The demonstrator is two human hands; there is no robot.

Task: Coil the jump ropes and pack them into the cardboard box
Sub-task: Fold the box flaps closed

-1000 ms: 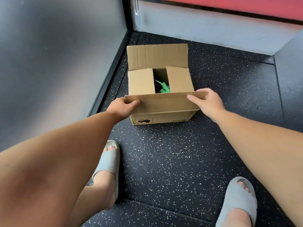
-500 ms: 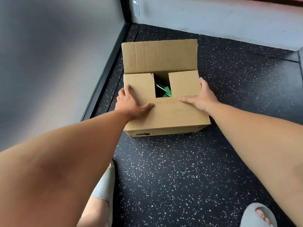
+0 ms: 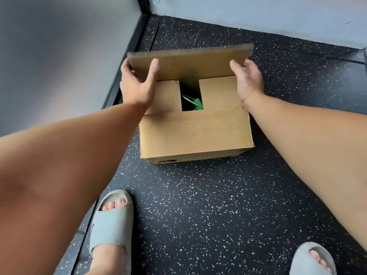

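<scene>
**Far flap in both grips, rope inside the box**

My left grip pinches the far flap of the cardboard box near the flap's left corner, thumb on the face toward me and fingers behind. My right grip holds the same flap at its right corner, thumb also in front.

The green jump rope lies inside the box. I can see it only through the gap between the two side flaps, which are folded inward. The near flap lies down over them.

I judge the corrugated board to be light and stiff but easy to crease. The best hold is at the corners near the free edge, folding along the hinge. The rope looks soft and springy, so a coil could push up against the flaps.
</scene>
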